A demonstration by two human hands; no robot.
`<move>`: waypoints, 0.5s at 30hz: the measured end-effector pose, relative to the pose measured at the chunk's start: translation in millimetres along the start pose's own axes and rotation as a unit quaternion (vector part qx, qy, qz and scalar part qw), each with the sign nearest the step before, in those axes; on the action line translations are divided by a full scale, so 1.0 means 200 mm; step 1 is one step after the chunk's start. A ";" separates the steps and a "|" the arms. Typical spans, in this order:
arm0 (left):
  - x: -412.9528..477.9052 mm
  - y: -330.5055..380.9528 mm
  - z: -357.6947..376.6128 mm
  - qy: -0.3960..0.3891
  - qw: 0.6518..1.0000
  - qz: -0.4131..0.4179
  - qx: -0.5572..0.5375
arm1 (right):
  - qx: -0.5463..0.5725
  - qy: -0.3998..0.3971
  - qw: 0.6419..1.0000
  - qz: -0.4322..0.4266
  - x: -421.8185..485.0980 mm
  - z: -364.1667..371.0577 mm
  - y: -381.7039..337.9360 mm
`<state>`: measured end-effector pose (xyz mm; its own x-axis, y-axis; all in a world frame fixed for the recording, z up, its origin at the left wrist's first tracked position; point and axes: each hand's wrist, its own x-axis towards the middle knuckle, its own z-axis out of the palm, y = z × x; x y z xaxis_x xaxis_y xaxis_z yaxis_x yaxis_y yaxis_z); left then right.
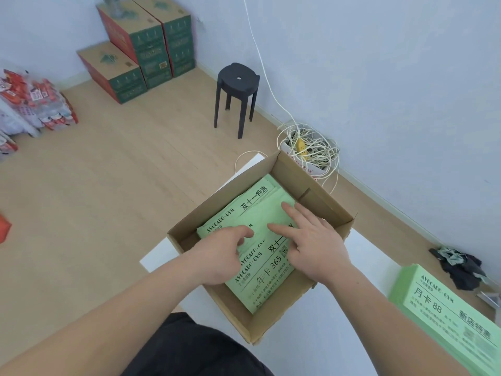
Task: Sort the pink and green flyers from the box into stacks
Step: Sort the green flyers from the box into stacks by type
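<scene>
Pressing green paper flyers (260,218) in brown cardboard box (271,321): right hand (317,248) flat, fingers spread; left hand (219,256) curled, grip unclear; risk: thin sheets cling, several lift together.

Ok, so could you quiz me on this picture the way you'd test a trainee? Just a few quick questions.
1. True or false: the sheets on top inside the box are pink.
2. Where does the green stack that is already out of the box lie?
A. on the black stool
B. on the white table, to the right of the box
C. on the wooden floor
3. How many hands reach into the box?

Key:
1. False. The top flyers are green.
2. B.
3. Two, the left hand and the right hand.
</scene>
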<state>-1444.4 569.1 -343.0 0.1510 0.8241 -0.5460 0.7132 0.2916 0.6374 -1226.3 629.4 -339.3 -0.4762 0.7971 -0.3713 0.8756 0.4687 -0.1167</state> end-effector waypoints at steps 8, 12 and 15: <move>-0.07 0.01 -0.11 -0.120 0.988 0.034 -0.088 | 0.075 0.140 0.987 0.009 -0.01 0.05 0.02; -0.08 0.00 -0.12 -0.120 0.985 0.030 -0.122 | 0.074 0.181 0.981 0.015 -0.03 0.07 0.02; -0.05 -0.03 -0.09 0.045 0.992 -0.020 -0.115 | 0.103 0.194 0.975 0.030 -0.03 0.08 0.02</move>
<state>-1463.0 567.4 -332.3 0.0566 0.8464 -0.5295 0.5402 0.4200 0.7292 -1219.0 621.2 -352.5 -0.3829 0.9237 -0.0124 0.8819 0.3615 -0.3027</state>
